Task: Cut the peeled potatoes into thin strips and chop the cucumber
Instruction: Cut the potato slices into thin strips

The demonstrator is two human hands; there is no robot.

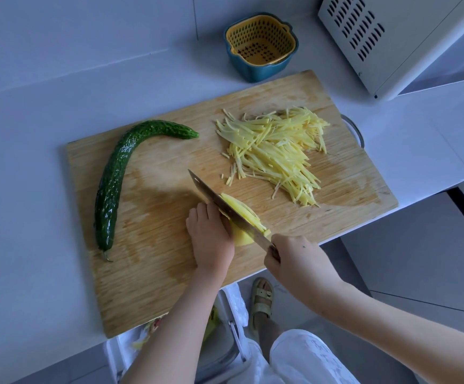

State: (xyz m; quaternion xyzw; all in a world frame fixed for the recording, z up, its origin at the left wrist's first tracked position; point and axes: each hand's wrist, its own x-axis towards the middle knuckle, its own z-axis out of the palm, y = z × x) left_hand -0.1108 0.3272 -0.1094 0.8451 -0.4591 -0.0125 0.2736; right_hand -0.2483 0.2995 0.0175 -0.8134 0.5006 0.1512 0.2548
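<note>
Standing figure at bottom of frame: white trousers [302,356], one sandalled foot [261,299]. A white bin [225,347] with yellow peelings [153,325] sits under the bench [31,139] edge.

Right grip [294,261], lower centre-right, clenched round the handle of the cleaver [222,206]. Blade runs diagonally up-left, edge down into the potato piece [242,240].

Left grip [211,236], just left of the blade, fingers curled over the potato piece and holding it on the board, knuckles against the blade's flat. Cut slices [239,207] lean on the blade's right side.

All of this sits near the front edge of the wooden cutting board [156,289], which lies skewed on the bench with wet patches at its centre.

Whole cucumber [113,178], curved and uncut, lies along the board's left side, stem end nearest.

Heap of potato strips [275,153] on the board's far right, well apart from the cleaver.

Beyond the board, top centre: yellow colander [261,37] nested in a blue bowl [255,72]. Top right: white appliance [391,56] with vent slots.
</note>
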